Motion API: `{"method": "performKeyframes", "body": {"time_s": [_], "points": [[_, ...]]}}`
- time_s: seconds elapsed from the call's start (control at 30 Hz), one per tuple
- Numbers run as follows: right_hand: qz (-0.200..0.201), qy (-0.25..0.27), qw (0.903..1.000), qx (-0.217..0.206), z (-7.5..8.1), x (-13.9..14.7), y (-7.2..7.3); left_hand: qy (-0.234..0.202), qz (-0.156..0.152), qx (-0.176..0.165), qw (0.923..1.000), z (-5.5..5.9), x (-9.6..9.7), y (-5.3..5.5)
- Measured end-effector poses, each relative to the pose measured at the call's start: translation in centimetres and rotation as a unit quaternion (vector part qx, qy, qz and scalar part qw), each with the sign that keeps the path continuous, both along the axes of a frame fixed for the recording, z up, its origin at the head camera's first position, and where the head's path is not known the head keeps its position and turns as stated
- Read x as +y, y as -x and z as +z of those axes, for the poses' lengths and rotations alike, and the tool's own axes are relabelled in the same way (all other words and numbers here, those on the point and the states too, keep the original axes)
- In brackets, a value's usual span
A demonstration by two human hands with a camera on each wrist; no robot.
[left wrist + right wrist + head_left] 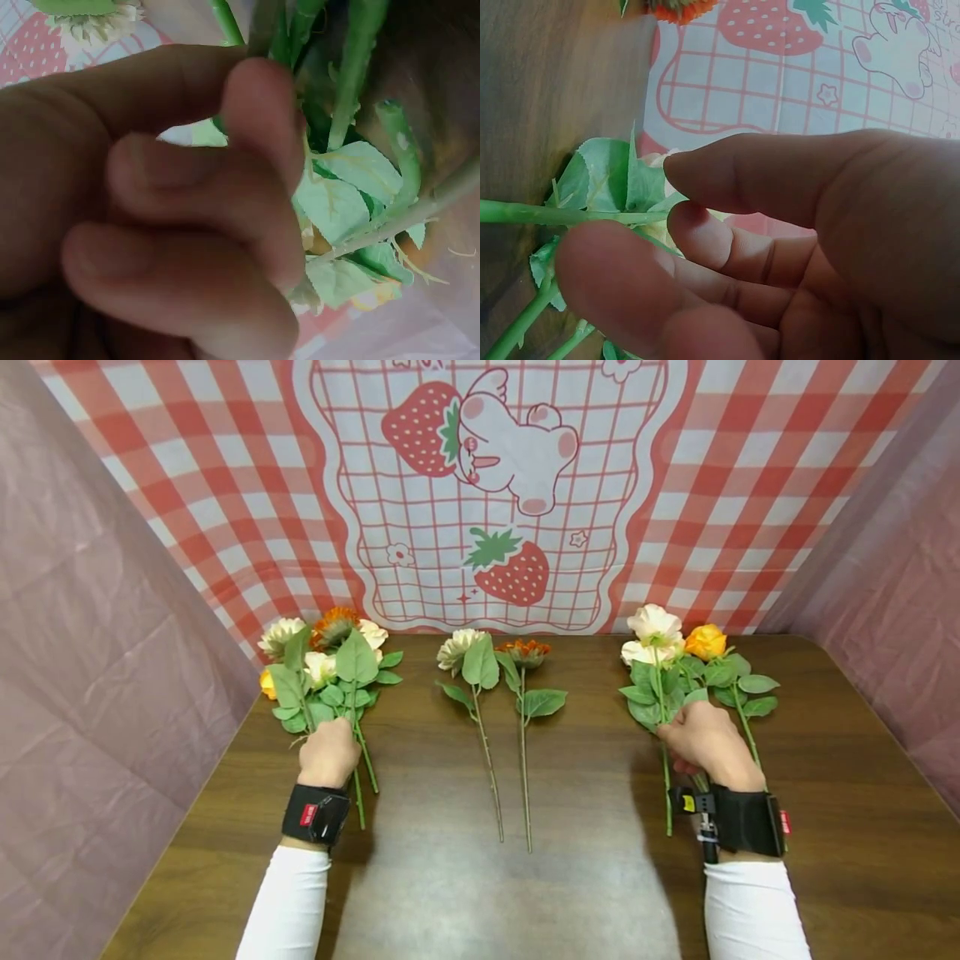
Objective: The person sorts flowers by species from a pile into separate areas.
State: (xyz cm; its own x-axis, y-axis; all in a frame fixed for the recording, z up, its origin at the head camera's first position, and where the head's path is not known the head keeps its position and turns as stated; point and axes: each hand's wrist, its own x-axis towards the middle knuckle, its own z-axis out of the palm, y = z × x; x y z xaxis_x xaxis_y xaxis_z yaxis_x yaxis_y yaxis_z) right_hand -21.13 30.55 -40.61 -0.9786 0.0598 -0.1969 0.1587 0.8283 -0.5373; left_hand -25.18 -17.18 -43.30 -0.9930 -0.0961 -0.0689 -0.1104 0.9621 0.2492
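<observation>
Cannot see, at the left of the table (585,793), most fingers of the left hand (330,753) from the head camera, nor count the stems of the left bunch (330,696) beneath it. At the table's right, lose part of the right bunch (678,681) under the right hand (708,739). Cannot follow the white sleeves (283,906) past the bottom edge, near the table's front, nor the checked cloth (225,443) past the top, behind the table. Cannot read the tiny red tag (308,814) above the table's left. From the right wrist, catch only a cropped orange flower (680,9) at the table's far side.
</observation>
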Motion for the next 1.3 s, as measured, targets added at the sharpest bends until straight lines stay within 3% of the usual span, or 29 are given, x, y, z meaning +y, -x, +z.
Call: {"method": "performKeyframes", "body": {"time_s": [0.27,0.67,0.93,1.13,1.3], "points": [[0.009,-0.018,0.9997,0.011,0.4,-0.1,-0.1,-0.008,-0.007,0.007,0.9999,-0.6,-0.3,0.4],[0.015,-0.010,0.9996,0.020,0.9,-0.4,-0.3,-0.047,-0.026,0.046,0.9975,0.6,0.3,0.0],[0.013,-0.012,0.9996,0.021,1.0,-0.6,-0.4,-0.056,-0.064,0.124,0.9886,1.4,1.3,-0.6],[0.015,-0.018,0.9990,0.039,1.1,-1.0,-0.5,-0.066,-0.070,0.167,0.9812,2.3,2.6,-1.5],[0.015,-0.028,0.9976,0.062,1.4,-1.4,-0.5,-0.069,-0.095,0.224,0.9675,2.9,3.5,-2.3]]}}
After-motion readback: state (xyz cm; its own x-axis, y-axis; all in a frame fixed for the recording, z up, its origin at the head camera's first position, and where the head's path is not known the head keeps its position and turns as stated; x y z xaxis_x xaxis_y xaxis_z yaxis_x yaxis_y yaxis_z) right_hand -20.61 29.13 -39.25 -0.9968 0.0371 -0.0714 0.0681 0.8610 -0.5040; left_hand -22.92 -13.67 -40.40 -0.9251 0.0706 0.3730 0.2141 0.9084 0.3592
